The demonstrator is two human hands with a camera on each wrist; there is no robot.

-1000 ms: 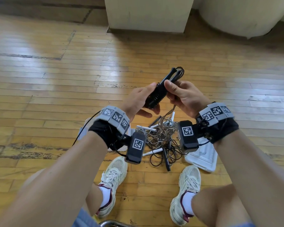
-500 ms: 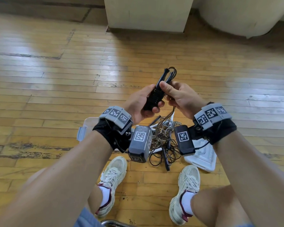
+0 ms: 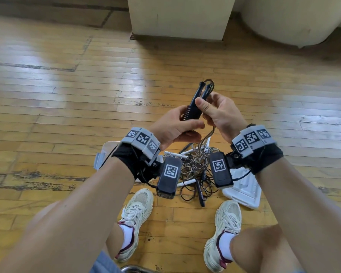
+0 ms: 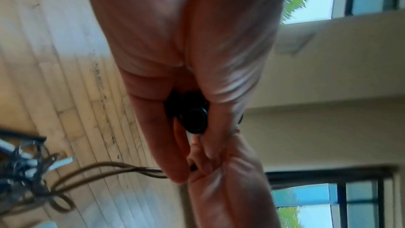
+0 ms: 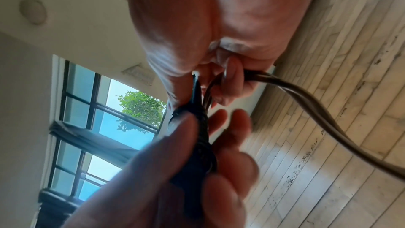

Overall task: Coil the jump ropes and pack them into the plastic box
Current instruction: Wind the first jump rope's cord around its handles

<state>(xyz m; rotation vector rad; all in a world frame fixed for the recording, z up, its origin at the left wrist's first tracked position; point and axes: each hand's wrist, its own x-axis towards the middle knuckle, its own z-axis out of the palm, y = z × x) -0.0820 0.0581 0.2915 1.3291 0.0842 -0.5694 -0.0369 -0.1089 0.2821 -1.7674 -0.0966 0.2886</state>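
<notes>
Two black jump rope handles (image 3: 196, 104) are held together, pointing up and away from me. My left hand (image 3: 187, 123) grips their lower end; the butt of one handle (image 4: 194, 119) shows between its fingers. My right hand (image 3: 205, 109) pinches the upper part of the handles and the brown cord (image 5: 317, 110). That cord hangs from the right hand down to a tangled pile of ropes (image 3: 197, 166) on the floor. The clear plastic box (image 3: 101, 156) lies behind my left wrist, mostly hidden.
A white lid (image 3: 244, 191) lies on the wooden floor right of the pile. My two shoes (image 3: 138, 211) stand just in front of it. A pale pillar base (image 3: 177, 18) and a rounded white object (image 3: 291, 20) stand at the back.
The handles have swung from a slant to nearly upright. My left hand has slid down to their lower end, and both hands have drawn slightly closer to me.
</notes>
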